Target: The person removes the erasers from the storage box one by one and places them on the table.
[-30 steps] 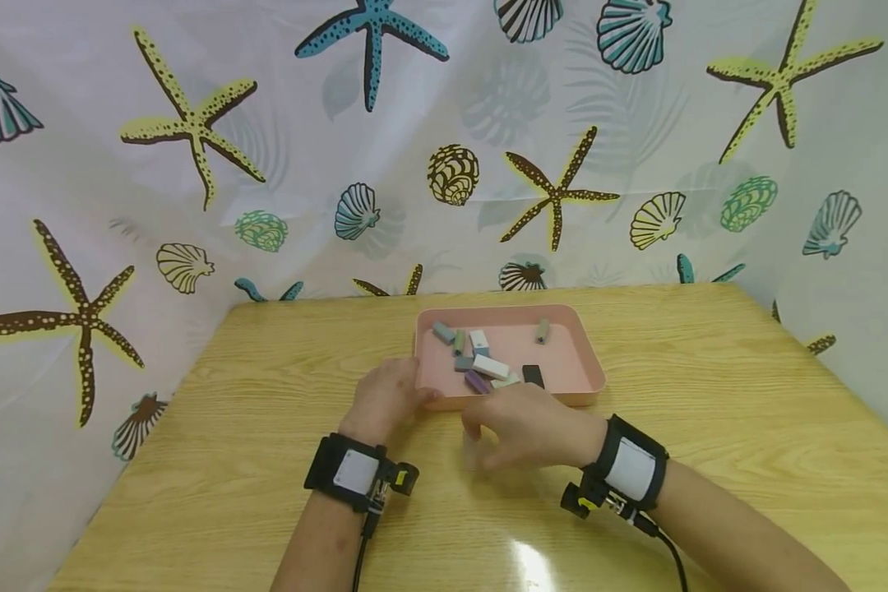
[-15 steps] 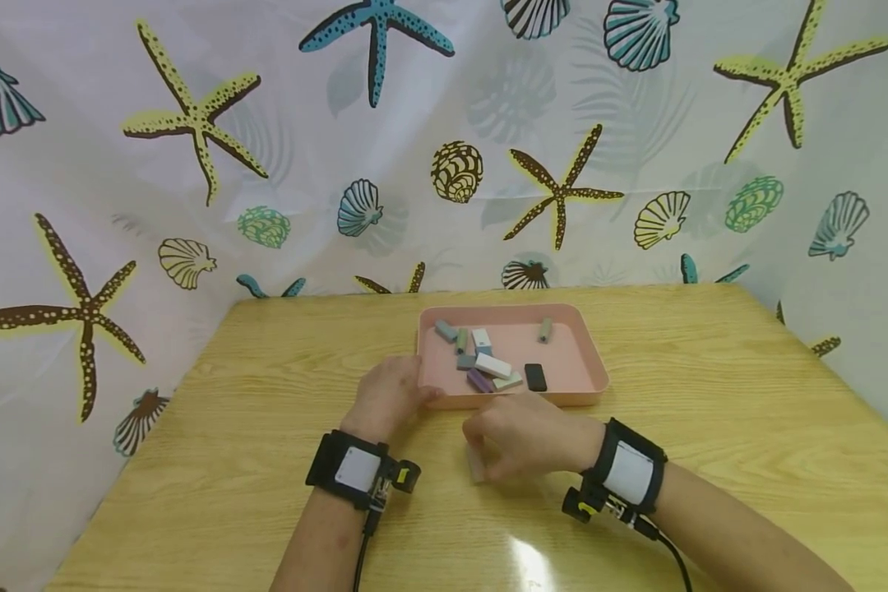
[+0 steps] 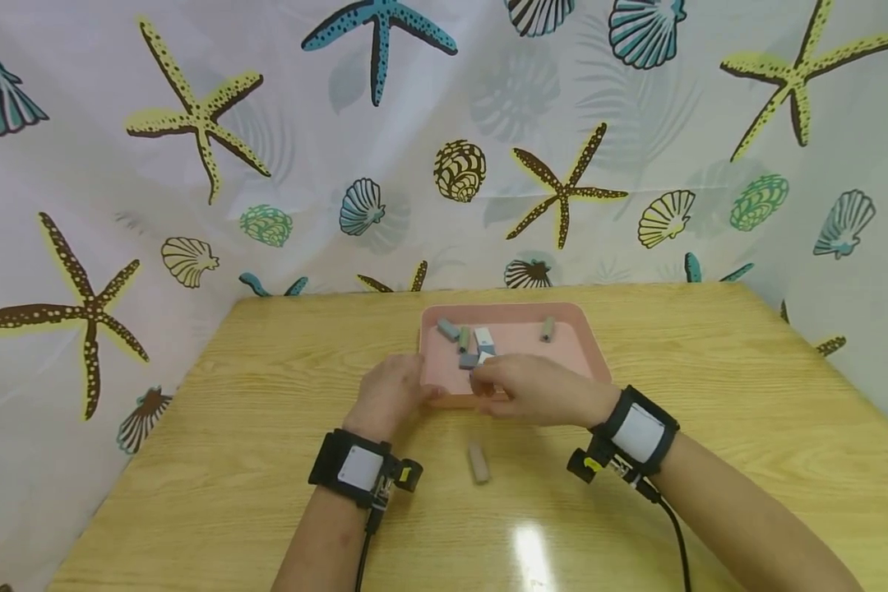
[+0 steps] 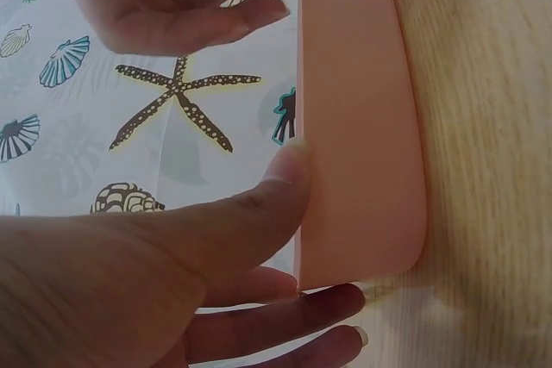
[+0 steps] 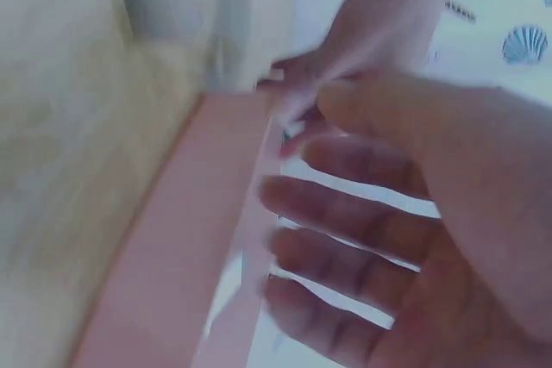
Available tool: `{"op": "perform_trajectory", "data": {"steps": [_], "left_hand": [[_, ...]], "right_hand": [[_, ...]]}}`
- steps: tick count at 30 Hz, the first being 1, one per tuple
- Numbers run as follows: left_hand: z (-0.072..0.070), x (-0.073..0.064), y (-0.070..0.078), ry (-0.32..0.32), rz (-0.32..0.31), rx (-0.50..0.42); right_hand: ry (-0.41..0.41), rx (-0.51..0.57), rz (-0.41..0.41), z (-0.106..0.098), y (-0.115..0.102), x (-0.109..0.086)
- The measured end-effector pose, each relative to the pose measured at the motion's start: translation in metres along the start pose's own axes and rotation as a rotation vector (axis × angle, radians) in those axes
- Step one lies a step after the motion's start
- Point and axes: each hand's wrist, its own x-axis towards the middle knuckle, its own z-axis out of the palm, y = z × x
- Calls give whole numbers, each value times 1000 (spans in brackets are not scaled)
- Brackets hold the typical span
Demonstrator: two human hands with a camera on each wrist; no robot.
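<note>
My left hand (image 3: 386,397) grips the near left corner of a shallow pink tray (image 3: 600,367). In the left wrist view, its thumb presses the rim and its fingers lie round the corner. My right hand (image 3: 536,390) is over the tray's front edge, its fingers loosely bent with nothing seen between them in the right wrist view. A small pale oblong block (image 3: 478,464), like an eraser, lies on the table in front of the tray. Inside the tray are a white-and-blue block (image 3: 483,339), a grey-blue block (image 3: 447,330) and a green one (image 3: 464,339); my right hand hides others.
Another greenish block (image 3: 548,330) lies apart at the tray's far right. The wooden table (image 3: 266,460) extends around the tray. A cloth (image 3: 414,107) printed with shells and starfish hangs behind it. Cables run from both wrist cameras.
My right hand has let go of the pale block, leaving it on the table, and moved forward over the tray's front edge. The left hand keeps its hold on the tray.
</note>
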Motion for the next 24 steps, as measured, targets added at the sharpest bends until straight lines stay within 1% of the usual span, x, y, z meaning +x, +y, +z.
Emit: {"op": "perform_trajectory", "data": {"steps": [3, 5, 8, 10, 13, 15, 17, 20, 24], "left_hand": [[1, -1, 0, 8, 3, 6], [1, -1, 0, 11, -2, 10], [2, -2, 0, 13, -9, 11], [1, -2, 0, 12, -15, 9], [0, -2, 0, 8, -17, 4], [-1, -1, 1, 4, -18, -1], [0, -1, 1, 2, -15, 0], [0, 0, 1, 1, -16, 2], [0, 0, 1, 8, -11, 11]], "right_hand": [[91, -52, 4, -4, 13, 4], [133, -86, 8, -6, 21, 6], [172, -134, 27, -9, 33, 11], [177, -141, 55, -10, 40, 15], [146, -143, 106, -9, 50, 18], [92, -139, 141, -8, 54, 18], [32, -158, 163, -7, 55, 17], [-51, -178, 182, -4, 55, 15], [-91, -162, 194, -1, 57, 16]]}}
